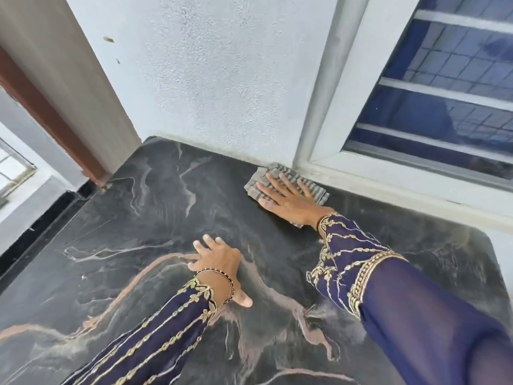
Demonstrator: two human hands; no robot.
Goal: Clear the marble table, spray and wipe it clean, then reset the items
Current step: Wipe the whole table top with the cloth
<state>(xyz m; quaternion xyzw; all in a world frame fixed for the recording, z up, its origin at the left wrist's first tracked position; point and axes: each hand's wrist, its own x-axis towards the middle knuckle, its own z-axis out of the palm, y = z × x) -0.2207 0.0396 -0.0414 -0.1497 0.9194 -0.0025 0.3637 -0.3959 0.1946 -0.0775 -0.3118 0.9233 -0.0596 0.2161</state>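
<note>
Now right grip [288,200] flat, pressing cloth [261,180] at marble table [155,218] back edge beside wall [222,93]; left grip [219,263] splayed mid-table.

Head view, close above marble table [155,218], angled down toward wall [211,79]

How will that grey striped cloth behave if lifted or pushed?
The grey striped cloth looks folded and soft, so probably droops when lifted. Pressed flat under the right hand, it likely slides over the glossy dark marble table.
</note>
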